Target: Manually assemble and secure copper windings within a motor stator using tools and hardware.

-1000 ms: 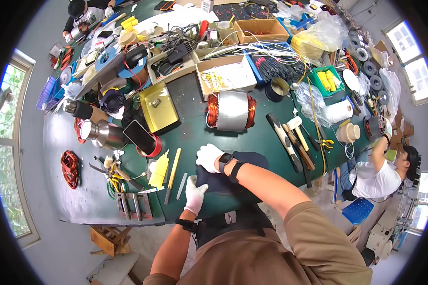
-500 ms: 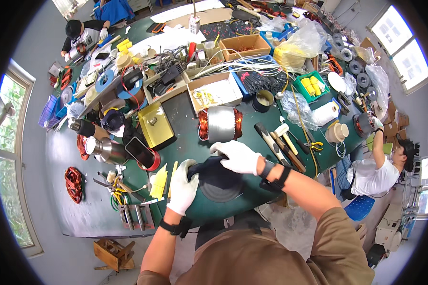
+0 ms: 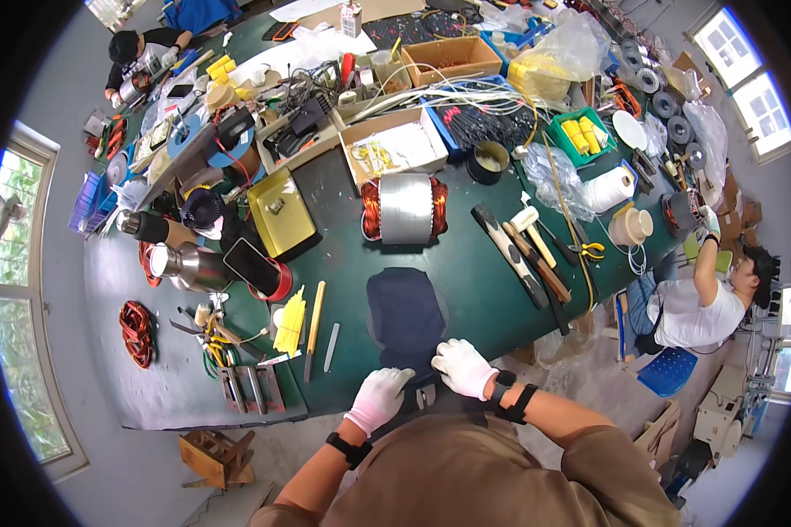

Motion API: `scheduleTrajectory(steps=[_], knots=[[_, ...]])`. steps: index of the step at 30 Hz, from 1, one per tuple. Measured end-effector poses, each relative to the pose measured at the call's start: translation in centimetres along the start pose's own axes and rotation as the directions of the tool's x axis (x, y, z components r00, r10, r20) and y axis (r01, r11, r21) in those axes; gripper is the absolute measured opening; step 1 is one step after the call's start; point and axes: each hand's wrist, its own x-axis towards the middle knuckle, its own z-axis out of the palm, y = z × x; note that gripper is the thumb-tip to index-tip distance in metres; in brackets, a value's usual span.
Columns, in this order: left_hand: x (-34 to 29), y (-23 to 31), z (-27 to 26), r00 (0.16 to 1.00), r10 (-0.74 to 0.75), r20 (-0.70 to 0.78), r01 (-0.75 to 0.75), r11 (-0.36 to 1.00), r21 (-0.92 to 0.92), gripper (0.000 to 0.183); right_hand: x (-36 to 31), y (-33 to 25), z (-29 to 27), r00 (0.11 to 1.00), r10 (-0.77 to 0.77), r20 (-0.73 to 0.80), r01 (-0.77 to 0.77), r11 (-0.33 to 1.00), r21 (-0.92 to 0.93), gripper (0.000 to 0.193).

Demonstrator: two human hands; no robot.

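Observation:
A dark navy cloth [image 3: 406, 307] lies spread flat over a round dark pad [image 3: 443, 318] at the table's near edge. My left hand [image 3: 380, 400], in a white glove, is closed at the cloth's near left corner. On the near right side, my gloved right hand [image 3: 464, 368] has its fingers curled onto the cloth's edge. Just beyond the cloth stands a motor stator [image 3: 407, 209], a silver cylinder with copper windings bulging from both ends. The fingertips of both hands are partly hidden.
Hammers [image 3: 525, 220] and long-handled tools lie right of the stator, with yellow pliers [image 3: 591, 251] beyond. To the left are a yellow tray [image 3: 281, 220], a phone [image 3: 253, 262], a steel flask [image 3: 185, 266] and yellow strips [image 3: 290, 323]. Another person [image 3: 703, 299] works at the right.
The bunched dark cloth now lies spread out over the round pad. Both hands have come down toward my body, to the table's near edge.

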Motion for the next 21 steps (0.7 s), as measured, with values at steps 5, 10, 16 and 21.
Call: scheduleTrajectory(steps=[5, 10, 16, 21], knots=[[-0.9, 0.0, 1.9, 0.998, -0.070, 0.005, 0.070, 0.997, -0.028, 0.041, -1.8, 1.0, 3.2, 0.999, 0.041, -0.028, -0.039, 0.996, 0.079, 0.016], [2.2, -1.6, -0.5, 0.955, -0.139, -0.261, 0.134, 0.990, -0.039, 0.046, 2.2, 2.1, 1.7, 0.969, 0.152, -0.194, -0.113, 0.974, 0.198, 0.017], [7.5, -4.8, -2.9, 0.837, -0.365, -0.408, 0.392, 0.920, -0.019, 0.072, 8.5, 3.0, -1.5, 0.878, 0.295, -0.378, -0.322, 0.947, -0.011, 0.048], [4.9, -7.5, -0.8, 0.861, -0.444, -0.249, 0.465, 0.885, 0.032, 0.088, 6.3, 3.9, 1.8, 0.928, 0.330, -0.172, -0.336, 0.942, -0.005, 0.066]])
